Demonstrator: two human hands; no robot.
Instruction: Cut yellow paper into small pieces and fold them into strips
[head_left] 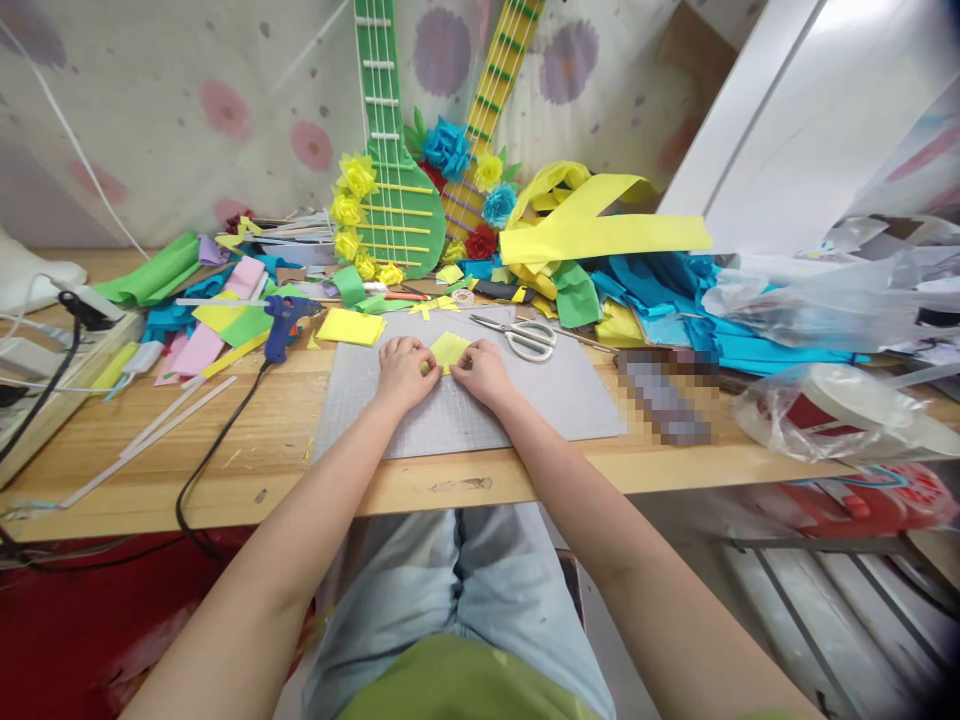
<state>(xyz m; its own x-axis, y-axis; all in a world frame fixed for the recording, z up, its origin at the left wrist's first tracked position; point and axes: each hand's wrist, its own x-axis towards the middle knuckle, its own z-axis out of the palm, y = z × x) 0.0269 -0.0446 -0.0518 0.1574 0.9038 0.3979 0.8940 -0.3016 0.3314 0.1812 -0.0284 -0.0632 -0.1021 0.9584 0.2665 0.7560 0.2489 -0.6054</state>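
Observation:
A small piece of yellow crepe paper [450, 347] lies on the grey cutting mat [555, 405], one corner pointing away from me. At its left near edge, my left hand [405, 374] has its fingers curled and pinched on the paper. My right hand [484, 374] pinches the right near edge, its fingertips close to those of the left. Just right of the hands, a pair of scissors [529, 340] with pale handles rests on the mat. A stack of yellow paper [351, 327] sits beyond my left hand.
A blue glue gun [285, 325] with a black cord stands at left, near thin white strips [150, 430]. Behind are a green paper guitar [405, 215], a yellow one [480, 120], and heaped blue paper [660, 295]. A plastic-wrapped roll [840, 405] lies at right.

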